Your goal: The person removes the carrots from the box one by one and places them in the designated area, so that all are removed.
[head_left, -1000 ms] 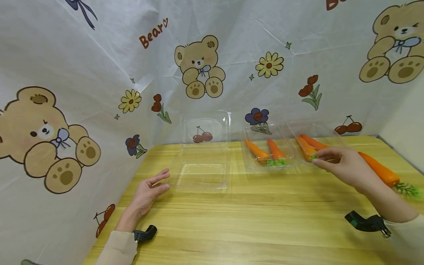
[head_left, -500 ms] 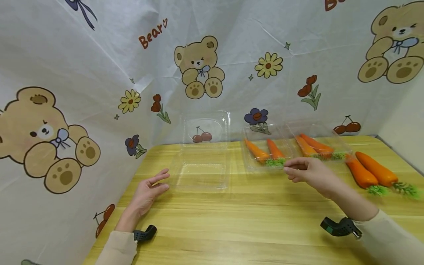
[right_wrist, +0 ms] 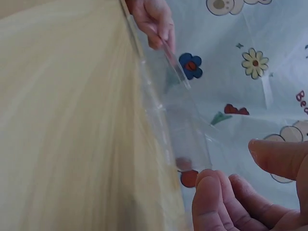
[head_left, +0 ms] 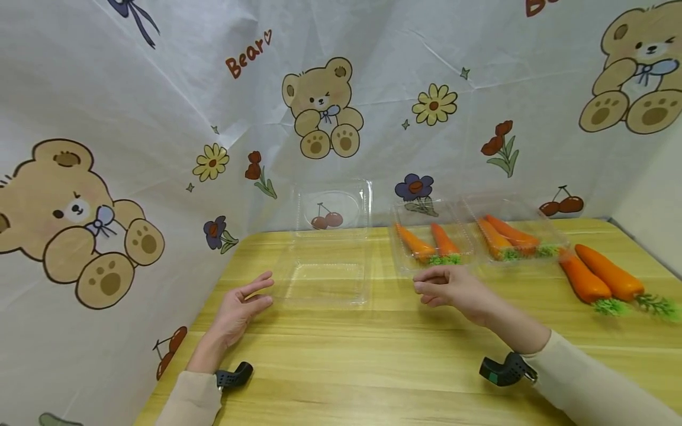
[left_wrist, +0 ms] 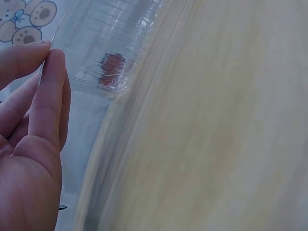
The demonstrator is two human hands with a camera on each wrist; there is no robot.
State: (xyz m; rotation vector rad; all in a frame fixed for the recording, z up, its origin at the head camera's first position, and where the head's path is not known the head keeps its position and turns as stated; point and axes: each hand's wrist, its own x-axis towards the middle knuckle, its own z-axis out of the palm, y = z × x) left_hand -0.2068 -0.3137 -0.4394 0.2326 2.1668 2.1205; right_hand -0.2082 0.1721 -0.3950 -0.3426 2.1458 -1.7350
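Note:
A clear plastic clamshell box (head_left: 330,264) stands with its lid (head_left: 333,192) raised at the back, and no contents are visible in it. At its left edge my left hand (head_left: 237,310) pinches the rim between thumb and fingers; the left wrist view shows this hand (left_wrist: 36,125) close up against the thin plastic. My right hand (head_left: 453,290) hovers over the table to the right of the open box, thumb apart from loosely bent fingers, holding nothing. In the right wrist view that hand (right_wrist: 245,197) appears near the box (right_wrist: 187,134).
Two more clear boxes, a middle one (head_left: 396,260) and a right one (head_left: 556,236), each contain two carrots with green tops. Two loose carrots, one inner (head_left: 585,281) and one outer (head_left: 610,272), lie at the right. A bear-print cloth (head_left: 373,89) hangs behind the wooden table (head_left: 341,367).
My right hand has travelled left from beside the right box, past the middle box, toward the open one. The left hand stays at the open box's left edge.

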